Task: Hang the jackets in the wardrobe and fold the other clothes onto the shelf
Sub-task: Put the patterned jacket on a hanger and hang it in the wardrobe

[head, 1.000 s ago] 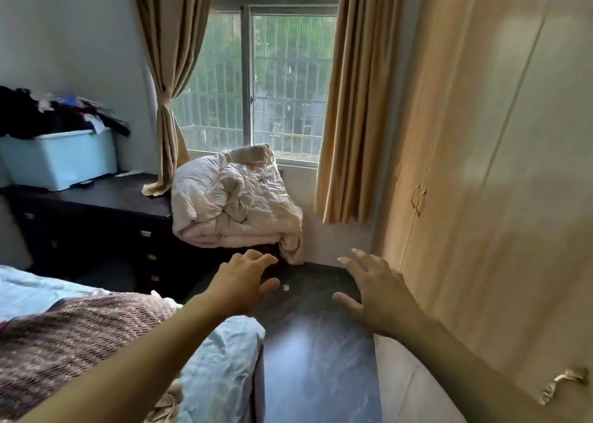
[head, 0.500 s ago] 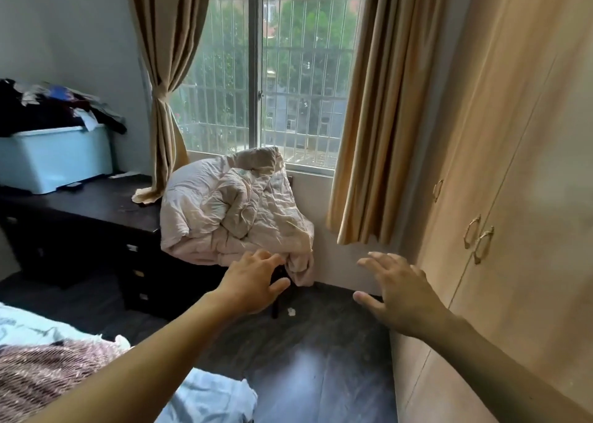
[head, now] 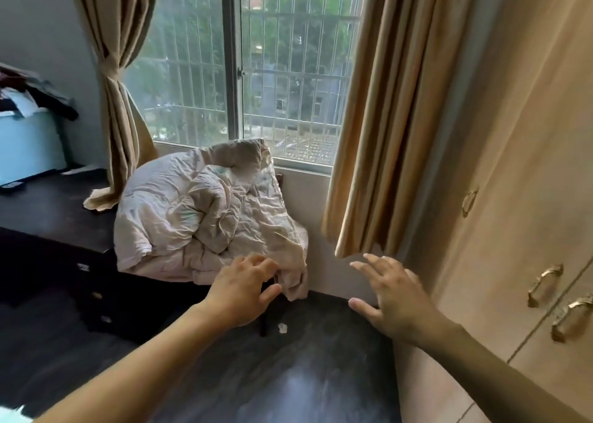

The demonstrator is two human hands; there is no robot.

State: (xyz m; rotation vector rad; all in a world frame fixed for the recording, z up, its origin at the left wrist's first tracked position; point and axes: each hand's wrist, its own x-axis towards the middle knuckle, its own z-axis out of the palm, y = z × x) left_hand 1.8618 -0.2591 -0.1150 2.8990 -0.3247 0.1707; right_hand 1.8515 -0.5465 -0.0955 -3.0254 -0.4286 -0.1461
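Reaching forward, both hands empty. Wardrobe point(head: 519, 172), doors shut, just right of right hand point(head: 396, 297) fingers, spread wide. Crumpled bedding point(head: 205, 217) heaped ahead of left hand point(head: 244, 289) fingers, loosely curled. Clothes pile point(head: 35, 97) far left on bin. Risk: grabbing bedding, not jackets.

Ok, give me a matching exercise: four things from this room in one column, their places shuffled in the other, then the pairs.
Things:
1. quilt
2. blue box
3. wardrobe handles
4. paper scrap

Places:
A. on the dark floor, between the two hands
B. at the far left, on the dark desk
C. at the right edge, on closed doors
D. heaped under the window

Pairs: 1-D, 2-B, 3-C, 4-A
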